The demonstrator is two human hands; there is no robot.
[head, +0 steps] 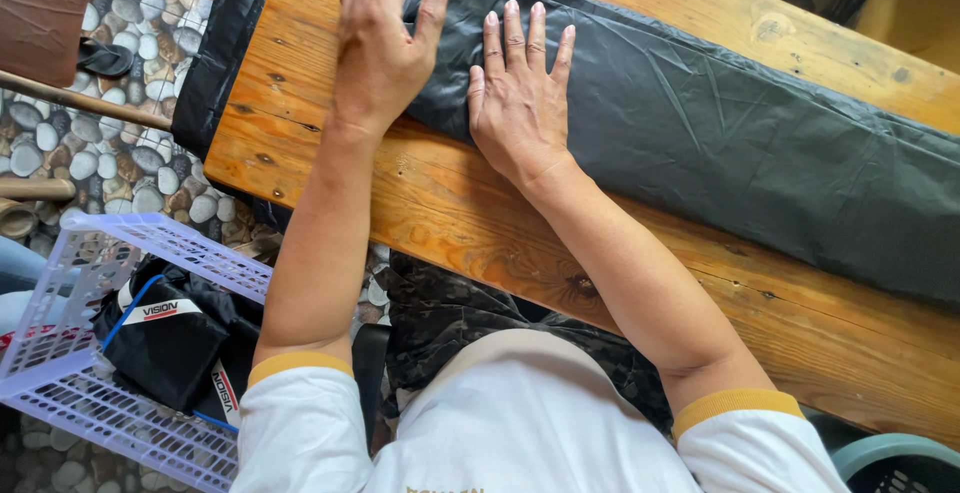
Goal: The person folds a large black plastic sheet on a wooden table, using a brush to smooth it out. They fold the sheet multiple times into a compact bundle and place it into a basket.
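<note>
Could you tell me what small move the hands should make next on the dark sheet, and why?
Probably slide the right hand rightward along the dark plastic sheet, since both palms lie flat at its left part while wrinkles show further right; the left hand can pin it.

1. Hands: two, a left hand [380,48] and a right hand [515,98], both flat on the sheet.
2. Sheet [720,123]: one, dark plastic, folded long.
3. Counter [480,223]: one, wooden planks.
4. Basket [70,303]: one, white lattice plastic.
5. Dark bundles [165,348] in the basket: at least one; exact count cannot be told.
6. Sandal [105,56]: one, dark, on the pebble floor [95,153].
7. Tub [895,458]: one, teal, only its rim visible.
</note>
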